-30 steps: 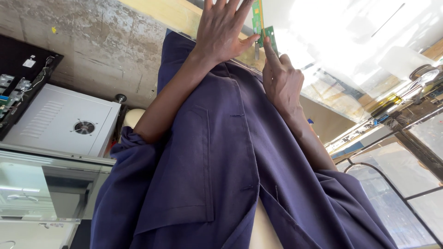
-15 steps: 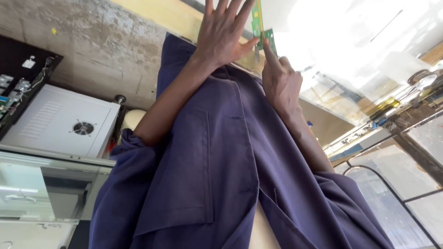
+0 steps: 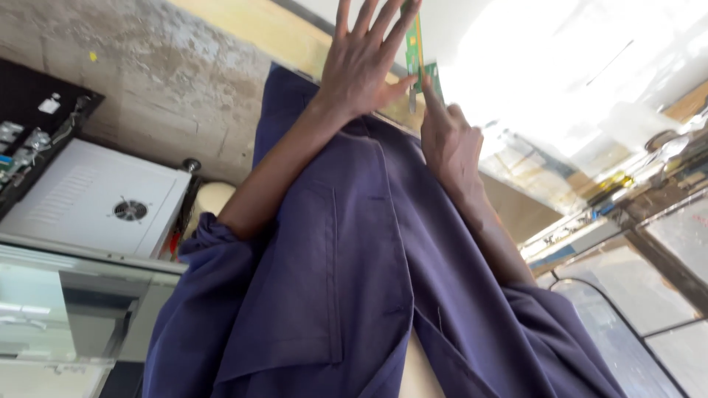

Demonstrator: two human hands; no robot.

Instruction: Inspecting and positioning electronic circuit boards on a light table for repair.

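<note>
A: Where are the hands?

B: Both are raised at the top of the view, above the dark blue coat [image 3: 346,273]. The left hand [image 3: 365,63] is spread wide, fingers fanned and straight, palm flat, gripping nothing. Its thumb points toward the green board [image 3: 417,55] and seems to touch its edge.

A: And the right hand?

B: The right hand [image 3: 450,144] sits just right of the left and a little lower, curled narrow. Its forefinger sticks up against the board's lower part. Whether the other fingers pinch the board, I cannot tell; the hand's back faces the camera.

A: So where is the board?

B: Between the two hands, standing on edge, a thin green strip running up past the top of the frame. The left hand's fingers partly cover it.

A: What is the coat doing?

B: It hangs over both forearms, sleeves bunched at the elbows, and fills the middle and bottom of the view.

A: Anything else around?

B: Left of the coat lies a white box [image 3: 92,199] with a small round fan grille. Farther left is a black tray [image 3: 29,140] with small parts. Below the box, a glass case [image 3: 66,309]. Right of the coat, glass panes [image 3: 664,295] in bright glare.
</note>
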